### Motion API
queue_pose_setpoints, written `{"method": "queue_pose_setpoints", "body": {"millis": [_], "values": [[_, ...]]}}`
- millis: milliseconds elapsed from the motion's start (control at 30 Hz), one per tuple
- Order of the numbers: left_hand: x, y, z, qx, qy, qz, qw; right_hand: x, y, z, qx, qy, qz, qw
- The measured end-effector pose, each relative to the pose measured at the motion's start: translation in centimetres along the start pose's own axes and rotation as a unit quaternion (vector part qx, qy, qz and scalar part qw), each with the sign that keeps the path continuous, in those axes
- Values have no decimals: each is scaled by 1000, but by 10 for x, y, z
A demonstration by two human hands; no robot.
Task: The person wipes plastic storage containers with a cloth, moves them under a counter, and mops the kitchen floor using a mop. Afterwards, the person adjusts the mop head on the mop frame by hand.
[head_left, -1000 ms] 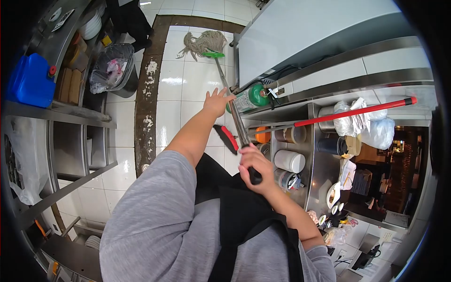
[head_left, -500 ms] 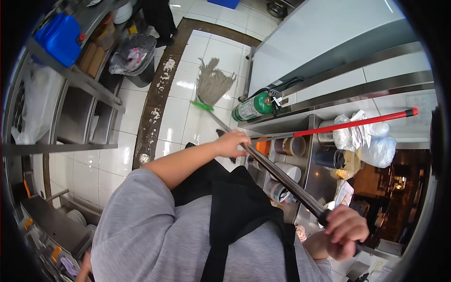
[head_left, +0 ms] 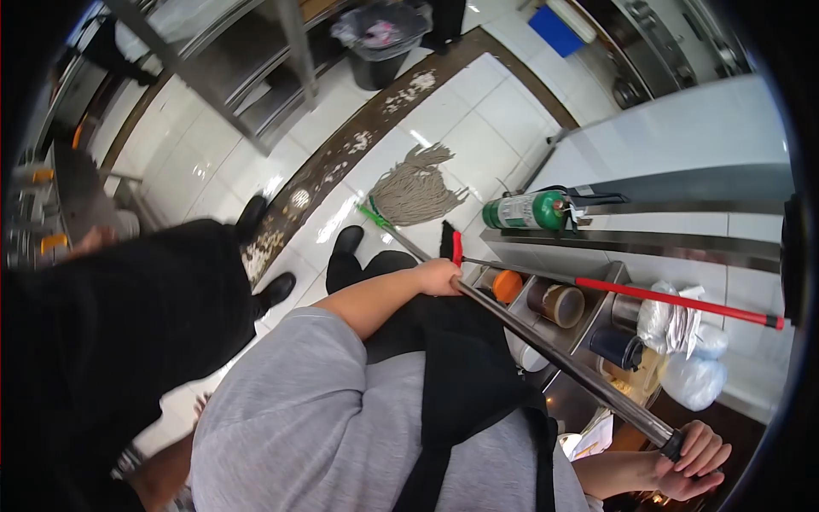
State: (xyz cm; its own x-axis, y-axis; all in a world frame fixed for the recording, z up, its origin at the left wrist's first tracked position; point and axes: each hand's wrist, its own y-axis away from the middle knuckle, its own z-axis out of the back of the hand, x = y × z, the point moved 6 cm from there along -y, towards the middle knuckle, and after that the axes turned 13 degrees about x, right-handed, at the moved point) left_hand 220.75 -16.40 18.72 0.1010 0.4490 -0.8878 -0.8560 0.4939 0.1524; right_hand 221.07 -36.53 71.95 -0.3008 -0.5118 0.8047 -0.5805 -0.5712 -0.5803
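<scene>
We hold the mop (head_left: 554, 352) slantwise across our front. Our left hand (head_left: 439, 277) wraps its fingers around the pole (head_left: 512, 320), and our right hand (head_left: 695, 461) is clamped on the black grip (head_left: 674, 444) at the top end. The grey strings (head_left: 418, 188) lie spread on the white tiles (head_left: 503, 115), near the broom (head_left: 614, 288) and the extinguisher (head_left: 525, 211). We judge the mopping to be under way, with strings down and both holds set. Tiles shine in patches, but we cannot tell which are wiped or how much is left. A co-worker (head_left: 128, 316) stands close on our left.
</scene>
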Motion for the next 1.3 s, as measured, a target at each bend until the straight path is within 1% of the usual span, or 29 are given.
{"method": "queue_pose_setpoints", "body": {"millis": [33,67,133,167,233,267,333,367,400,467,500,533,567,600,667,733,800,867,900,933,1000,1033,1067,1133,1167,1267,1300], "values": [[-5,4,0,-1,14,35,999,7,5,11,-33,17,-10,999],[-12,8,-1,15,63,40,997,11,5,19,-41,8,-33,999],[-15,12,-8,18,50,45,998,20,11,28,-90,59,-30,994],[-15,16,-11,17,52,45,997,21,14,27,-88,59,-32,994],[-13,25,-27,70,127,14,989,20,12,11,-10,47,-25,999],[-10,27,-33,74,129,11,989,20,10,8,-13,51,-27,998],[-10,33,-44,72,10,-53,996,13,5,-10,94,-38,-41,994],[-4,33,-51,102,9,-35,994,18,8,-8,37,-12,-3,999],[5,35,-57,106,12,-38,994,22,13,-2,33,-9,-7,999],[32,36,-73,69,-56,30,996,27,16,2,54,-68,-10,996],[31,37,-79,74,-50,29,996,26,14,-2,65,-85,-21,994],[32,42,-76,46,-18,56,997,25,12,-7,76,-102,-32,991],[32,48,-74,18,12,83,996,23,10,-14,65,-74,-27,995],[29,52,-76,22,14,83,996,23,11,-19,56,-45,-19,997],[26,61,-73,5,46,100,994,30,15,-15,47,-8,-43,998],[22,71,-73,10,41,109,993,34,17,-18,37,40,-21,998],[24,84,-77,35,28,120,992,33,23,-21,7,20,-39,999],[27,102,-79,37,20,123,991,30,31,-27,-27,24,-61,997],[27,112,-78,41,15,131,990,28,34,-32,-8,10,-77,997],[27,122,-75,37,15,132,991,26,38,-36,-10,9,-87,996],[33,148,-68,36,22,172,984,25,46,-49,-35,24,-77,996],[37,160,-63,27,22,177,984,23,48,-63,-25,15,-79,996],[39,170,-57,25,12,171,985,23,51,-77,-25,18,-72,997],[49,191,-48,13,0,173,985,23,60,-105,-63,49,-26,996],[54,199,-47,10,-15,173,985,21,64,-121,-73,57,-21,995],[57,227,-45,-17,-41,172,984,18,71,-171,-23,17,-6,1000],[57,234,-48,-24,-31,163,986,21,74,-186,11,-13,-33,999]]}}
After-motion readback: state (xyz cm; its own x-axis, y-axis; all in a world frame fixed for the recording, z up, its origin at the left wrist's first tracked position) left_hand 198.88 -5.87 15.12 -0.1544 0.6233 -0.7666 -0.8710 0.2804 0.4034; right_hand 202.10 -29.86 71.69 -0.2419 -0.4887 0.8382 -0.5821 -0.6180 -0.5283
